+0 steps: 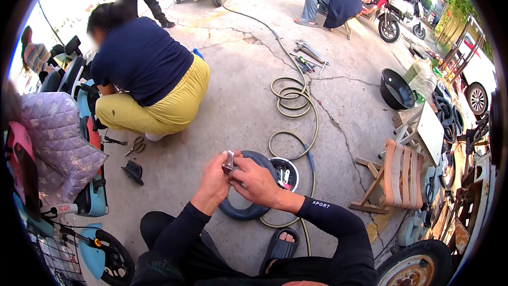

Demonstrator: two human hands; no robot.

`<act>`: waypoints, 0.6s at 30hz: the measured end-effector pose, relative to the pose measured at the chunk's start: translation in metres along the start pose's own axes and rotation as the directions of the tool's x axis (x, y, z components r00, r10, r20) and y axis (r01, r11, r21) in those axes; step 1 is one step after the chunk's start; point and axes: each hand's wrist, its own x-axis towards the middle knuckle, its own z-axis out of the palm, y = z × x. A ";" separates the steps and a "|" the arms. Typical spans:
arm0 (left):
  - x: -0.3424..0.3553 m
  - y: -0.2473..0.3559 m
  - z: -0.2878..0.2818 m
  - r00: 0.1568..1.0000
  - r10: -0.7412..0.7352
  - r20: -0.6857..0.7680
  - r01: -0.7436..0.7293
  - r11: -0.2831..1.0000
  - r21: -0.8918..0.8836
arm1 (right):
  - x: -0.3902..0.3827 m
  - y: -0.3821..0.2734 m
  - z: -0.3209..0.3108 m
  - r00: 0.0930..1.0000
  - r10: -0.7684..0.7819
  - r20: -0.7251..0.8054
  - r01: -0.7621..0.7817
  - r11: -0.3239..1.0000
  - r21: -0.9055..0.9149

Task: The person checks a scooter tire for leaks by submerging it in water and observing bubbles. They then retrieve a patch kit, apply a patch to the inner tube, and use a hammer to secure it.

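My left hand (212,180) and my right hand (256,181) are close together in front of me, fingers closed. Pinched between them is a small shiny silver-white piece (228,161); its kind is too small to make out. Beneath the hands, a black rubber inner tube (244,213) lies on the ground, partly hidden by my right hand and wrist. Right beside it stands a round white-rimmed container (296,173) holding small tools and parts.
A coiled hose (317,122) crosses the concrete. Hammer and hand tools (312,53) lie farther off, with scissors (136,145) at left. A crouching person (148,74) is beside a scooter (91,201). On the right are a folding stool (399,175) and a black basin (394,91).
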 end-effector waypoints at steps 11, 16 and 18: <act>-0.019 0.008 0.008 0.999 -0.004 -0.031 0.014 0.941 0.339 | -0.057 0.128 -0.080 0.782 0.607 0.145 -0.569 0.789 -0.231; -0.029 0.000 0.013 0.997 -0.054 -0.058 0.075 0.866 0.494 | -0.127 0.161 -0.062 0.559 0.797 0.229 -0.640 0.590 -0.492; -0.027 -0.007 0.001 0.997 -0.074 -0.016 0.070 0.832 0.551 | -0.153 0.195 -0.028 0.650 0.722 0.237 -0.562 0.667 -0.490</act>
